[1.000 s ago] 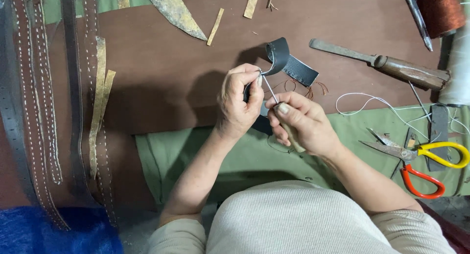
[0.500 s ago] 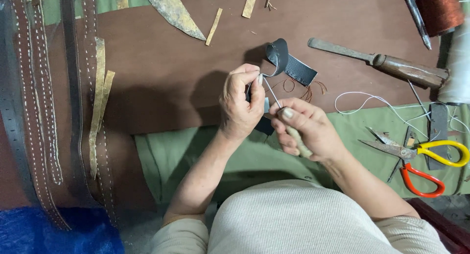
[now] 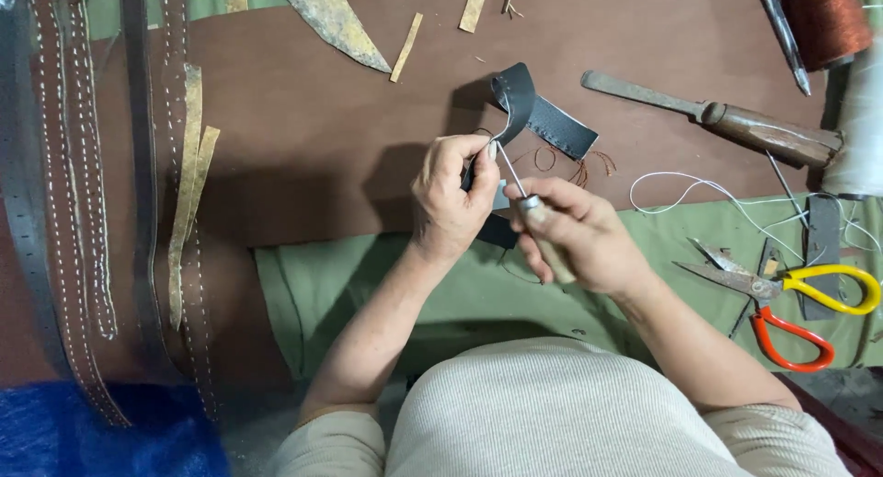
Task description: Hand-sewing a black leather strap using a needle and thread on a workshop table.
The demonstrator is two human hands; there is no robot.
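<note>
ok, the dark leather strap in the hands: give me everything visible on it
The dark leather strap is a narrow grey-black band, matte, with a row of stitch holes along one edge. It curls up in a loop above the brown work surface, its far end lying flat to the right. The left hand pinches it near the loop's base; the right hand holds an awl whose metal point meets the strap at that pinch. Its lower end shows between the hands.

The person wears a light beige, finely ribbed knit top (image 3: 552,413) with short sleeves that end just above the elbows, so both forearms are bare. The left hand (image 3: 451,201) and the right hand (image 3: 579,238) are bare too, with no gloves, rings, watch or bracelet showing. The fingernails are short and plain. The ribbing runs lengthwise down the torso.
</note>
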